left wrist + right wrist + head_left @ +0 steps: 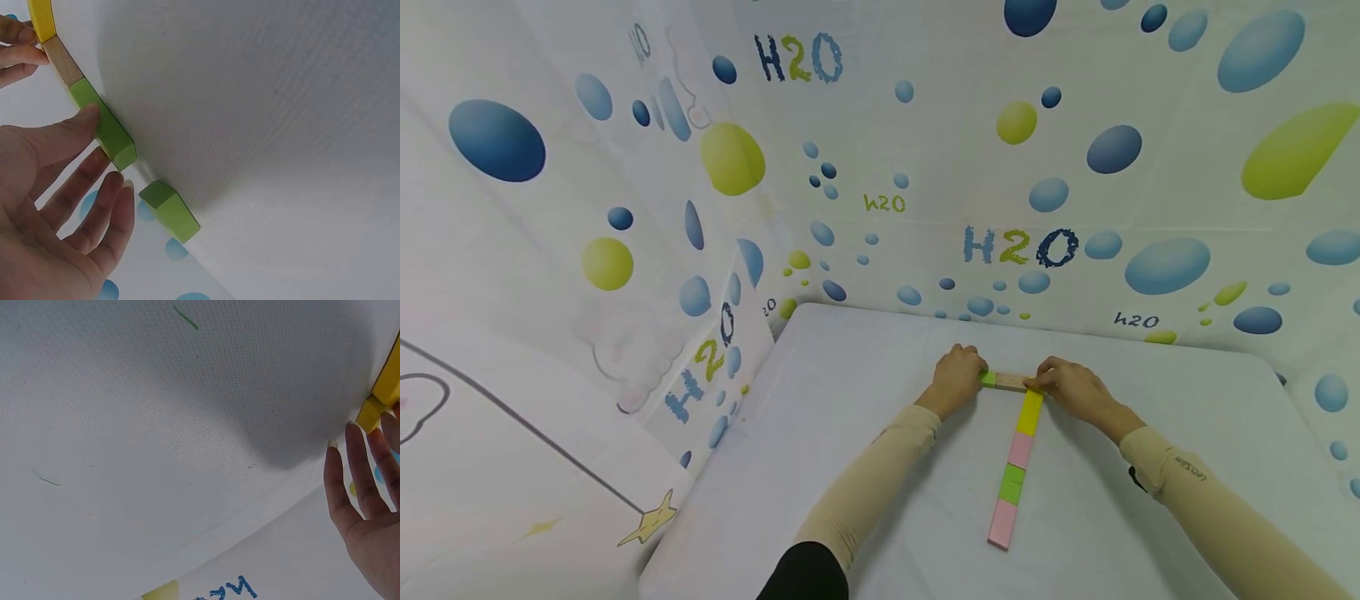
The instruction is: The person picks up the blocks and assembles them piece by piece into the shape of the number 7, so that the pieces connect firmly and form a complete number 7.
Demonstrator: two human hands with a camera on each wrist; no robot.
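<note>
At the left end of a short row of blocks, my left hand (957,377) pinches a green block (105,122) between thumb and fingers. This block lies end to end with a bare wooden block (1011,382). My right hand (1078,390) is at the row's right end, where the wooden block meets a yellow one. In the right wrist view its thumb and a finger pinch a yellow block (370,414) at the corner. A second green block (170,211) lies apart, just past the left fingertips; the left hand hides it in the head view.
From the corner a column runs toward the front: yellow block (1030,412), pink block (1020,450), green block (1011,485) and pink block (1002,525). All lie on a white-covered table (820,400). Behind it hangs a dotted white curtain (925,150).
</note>
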